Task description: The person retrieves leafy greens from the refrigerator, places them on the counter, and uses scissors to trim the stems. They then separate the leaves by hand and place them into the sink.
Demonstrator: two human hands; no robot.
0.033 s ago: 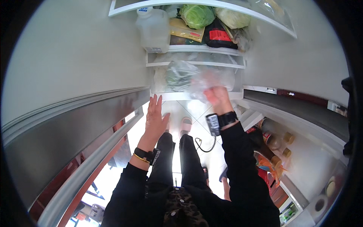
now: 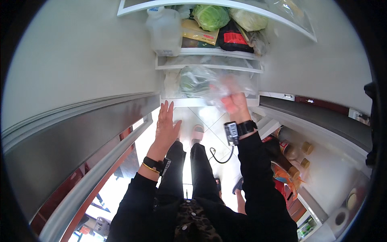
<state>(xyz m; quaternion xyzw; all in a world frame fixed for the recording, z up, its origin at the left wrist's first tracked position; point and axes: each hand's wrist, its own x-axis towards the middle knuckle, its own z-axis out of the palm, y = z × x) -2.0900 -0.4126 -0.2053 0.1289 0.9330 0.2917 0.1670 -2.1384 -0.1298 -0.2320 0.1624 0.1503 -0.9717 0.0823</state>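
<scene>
In the lower part of the open fridge, my right hand [image 2: 238,105] is closed on the gathered end of a clear plastic bag [image 2: 196,82]. Something pale green and rounded shows through the film; its kind is unclear. The fingertips are partly covered by the plastic and smeared by motion. Behind the bag is a transparent drawer [image 2: 174,101] with a white rim. My left hand [image 2: 164,124] is raised in front of the drawer's left side, fingers stretched out and touching nothing.
On the shelf above stand a milky plastic jug [image 2: 165,32], a green cabbage [image 2: 211,17], a pale cabbage [image 2: 249,20] and a black package [image 2: 234,37]. Open fridge doors flank me; the right door holds several bottles [image 2: 291,151]. Another person's foot [image 2: 238,185] is behind me.
My right hand has shifted slightly to the right, and the plastic bag has moved with it. The left hand stays where it was.
</scene>
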